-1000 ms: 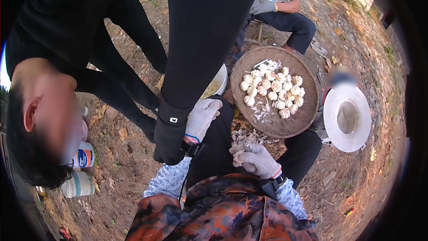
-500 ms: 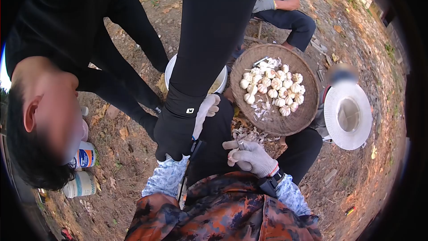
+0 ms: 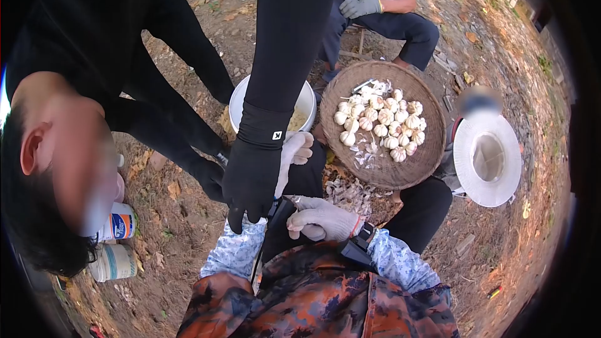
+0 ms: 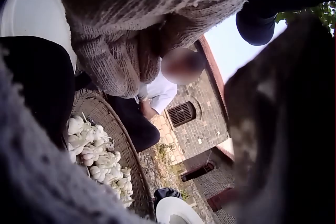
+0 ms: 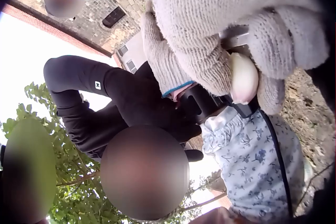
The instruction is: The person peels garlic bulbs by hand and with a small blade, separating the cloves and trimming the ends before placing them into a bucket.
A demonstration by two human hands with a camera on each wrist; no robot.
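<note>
My right hand (image 3: 322, 219), in a pale knit glove, pinches a garlic clove (image 5: 244, 79) between thumb and fingers. A small metal piece (image 5: 237, 37) shows in the same grip beside the clove; its kind is mostly hidden. My left hand (image 3: 295, 155), gloved alike, lies over my left leg near the white bucket (image 3: 305, 101), its fingers loosely curled with nothing visible in them. Another person's black-covered hand (image 3: 249, 178) is at my left wrist, where a black device sits. Beyond my knees, a round wicker basket (image 3: 432, 150) holds many whole garlic bulbs (image 3: 393, 126).
A person in black leans in from the left. Someone with a gray glove (image 3: 360, 6) sits behind the basket, and a white hat (image 3: 466, 166) is at the right. Garlic skins (image 3: 350, 195) litter the ground between my legs. Tubs (image 3: 114, 261) stand at the far left.
My right hand has moved left with the clove, close to my left wrist. The other person's arm has shifted over my left wrist, covering part of it and uncovering the bucket.
</note>
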